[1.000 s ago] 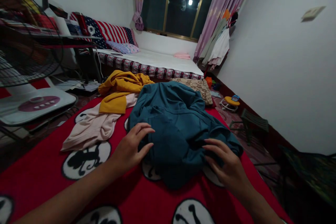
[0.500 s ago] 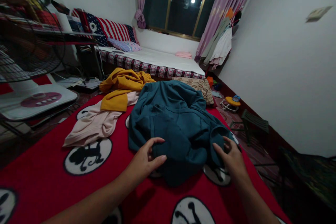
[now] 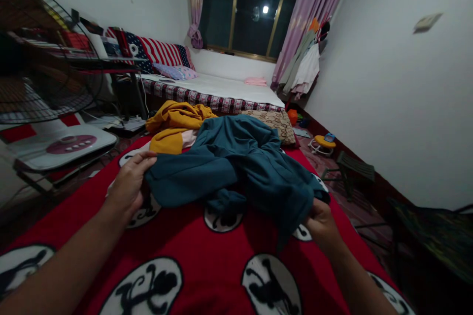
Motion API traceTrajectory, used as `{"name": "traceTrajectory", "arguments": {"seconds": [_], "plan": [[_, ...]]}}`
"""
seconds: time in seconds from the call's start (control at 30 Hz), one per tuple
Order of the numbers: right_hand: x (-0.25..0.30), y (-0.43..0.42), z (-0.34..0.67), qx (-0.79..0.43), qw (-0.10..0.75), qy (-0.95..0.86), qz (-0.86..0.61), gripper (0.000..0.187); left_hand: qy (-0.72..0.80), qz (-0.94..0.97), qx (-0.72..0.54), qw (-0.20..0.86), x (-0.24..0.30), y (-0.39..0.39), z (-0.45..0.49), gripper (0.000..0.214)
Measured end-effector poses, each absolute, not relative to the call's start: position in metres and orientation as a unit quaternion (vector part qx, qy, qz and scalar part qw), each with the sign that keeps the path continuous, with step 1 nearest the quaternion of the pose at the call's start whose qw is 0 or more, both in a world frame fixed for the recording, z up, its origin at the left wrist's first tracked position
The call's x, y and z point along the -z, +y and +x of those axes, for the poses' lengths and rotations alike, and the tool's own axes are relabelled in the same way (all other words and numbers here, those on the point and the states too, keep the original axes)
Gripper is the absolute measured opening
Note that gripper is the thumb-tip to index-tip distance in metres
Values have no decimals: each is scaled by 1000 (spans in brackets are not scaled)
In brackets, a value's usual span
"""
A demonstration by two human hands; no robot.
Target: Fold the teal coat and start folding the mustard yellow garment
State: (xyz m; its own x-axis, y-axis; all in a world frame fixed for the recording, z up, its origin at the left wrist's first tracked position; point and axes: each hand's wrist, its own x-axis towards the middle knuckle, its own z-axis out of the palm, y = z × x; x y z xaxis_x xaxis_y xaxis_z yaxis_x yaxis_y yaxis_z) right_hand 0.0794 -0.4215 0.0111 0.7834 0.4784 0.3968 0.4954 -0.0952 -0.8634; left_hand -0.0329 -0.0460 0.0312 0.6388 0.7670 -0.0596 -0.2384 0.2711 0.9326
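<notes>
A dark teal garment [image 3: 236, 152] lies crumpled across the red patterned blanket [image 3: 199, 251], its near parts pulled out to both sides. Its exact kind I cannot tell. My left hand [image 3: 131, 182] pinches a flap of it at the left, thumb and fingers closed on the edge. At the right, my right hand [image 3: 321, 219] is closed on another part of the cloth, which hangs in folds beside the fingers. Behind the left flap lies a mustard-yellow garment [image 3: 179, 118] with pale pink cloth [image 3: 188, 139] against it.
A patterned tan pillow [image 3: 275, 123] lies at the blanket's far end. To the left stand a fan [image 3: 48, 74] and a cluttered desk [image 3: 121, 66]. A daybed [image 3: 218, 86] is under the window. Along the right wall are a small yellow stool [image 3: 324, 141] and a dark folding stool [image 3: 354, 167].
Both hands have closed on the teal garment. My left hand has moved left, drawing a flap outward over the pale pink cloth. The garment is now spread wider.
</notes>
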Motion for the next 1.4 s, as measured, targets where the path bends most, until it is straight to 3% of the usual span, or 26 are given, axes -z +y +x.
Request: {"name": "traceTrajectory", "arguments": {"seconds": [0.07,0.13,0.23,0.3,0.43,0.5,0.57,0.67,0.77,0.87,1.03,1.27,1.4], "plan": [[-3,-422,63,-97,496,-408,-761,17,255,554,-315,727,-19,-53,-44,31],[7,-425,51,-150,464,-404,-774,23,254,598,-283,706,-4,-62,-56,43],[18,-436,48,-137,549,-263,-781,20,262,637,-242,683,13,-70,-69,61],[20,-443,50,-150,600,-163,-769,32,266,647,-230,676,21,-74,-75,69],[12,-451,45,-109,599,-112,-786,54,258,712,-265,597,35,-83,-89,75],[8,-455,33,2,537,-148,-830,46,220,780,-312,495,40,-93,-107,68],[6,-460,13,101,444,-220,-863,35,135,852,-334,381,44,-105,-133,48],[10,-464,-22,112,311,-405,-852,24,-69,913,-308,258,46,-124,-176,19],[23,-462,-54,74,216,-538,-811,15,-207,924,-263,187,52,-135,-203,23],[40,-457,-71,80,190,-557,-804,6,-217,935,-242,138,60,-138,-209,29],[43,-453,-68,78,199,-545,-811,20,-212,940,-230,139,57,-143,-201,23],[34,-460,-68,-39,246,-565,-786,18,-236,947,-129,177,54,-147,-208,18],[30,-461,-52,-141,314,-485,-804,13,-197,950,16,243,31,-141,-195,14]]}}
